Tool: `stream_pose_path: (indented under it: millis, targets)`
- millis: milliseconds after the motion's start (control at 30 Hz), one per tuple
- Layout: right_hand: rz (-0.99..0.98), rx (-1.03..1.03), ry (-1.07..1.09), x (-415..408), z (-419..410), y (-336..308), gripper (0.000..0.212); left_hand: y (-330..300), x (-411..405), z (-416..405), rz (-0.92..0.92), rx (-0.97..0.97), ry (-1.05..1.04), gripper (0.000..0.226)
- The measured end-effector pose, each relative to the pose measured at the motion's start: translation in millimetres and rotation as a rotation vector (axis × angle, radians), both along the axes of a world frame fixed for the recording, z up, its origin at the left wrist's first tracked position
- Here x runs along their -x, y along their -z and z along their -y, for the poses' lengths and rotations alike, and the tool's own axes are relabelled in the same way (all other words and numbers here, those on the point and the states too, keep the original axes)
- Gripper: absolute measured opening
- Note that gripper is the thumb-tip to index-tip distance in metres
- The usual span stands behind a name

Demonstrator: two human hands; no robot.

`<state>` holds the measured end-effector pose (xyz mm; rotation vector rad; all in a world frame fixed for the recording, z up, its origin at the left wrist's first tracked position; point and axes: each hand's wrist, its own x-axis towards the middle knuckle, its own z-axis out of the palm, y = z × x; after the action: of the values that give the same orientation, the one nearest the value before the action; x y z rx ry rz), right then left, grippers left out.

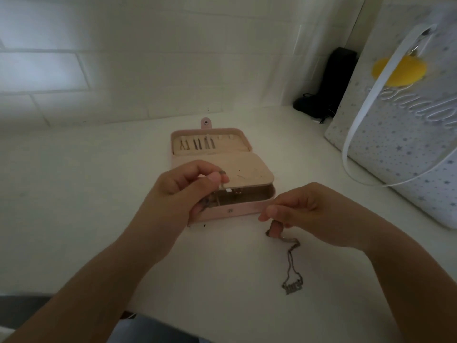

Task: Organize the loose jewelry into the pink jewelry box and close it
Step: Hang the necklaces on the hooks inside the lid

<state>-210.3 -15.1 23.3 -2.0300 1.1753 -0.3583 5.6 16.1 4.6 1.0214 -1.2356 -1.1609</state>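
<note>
Before the open pink jewelry box (217,169) on the desk (74,194), left hand (188,191) pinches a small piece (210,199) over its tray, right hand (296,209) grips the necklace (291,268) trailing outside; lid unclosed.

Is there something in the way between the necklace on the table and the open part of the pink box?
Partly. The necklace lies in front of the box, its upper end held by the right hand. The left hand holds another chain over the opening's left side; the right side looks free.

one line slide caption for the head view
Both hands pinch a necklace before the open pink jewelry box.
</note>
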Motion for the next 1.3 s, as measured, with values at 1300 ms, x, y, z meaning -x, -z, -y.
stream_pose_path:
  millis: [1300]
  targets:
    - [0.958,-0.683,0.032,-29.8,14.9,-31.1,0.026,-24.0,-21.7,14.6,0.249,-0.097,0.139,0.021]
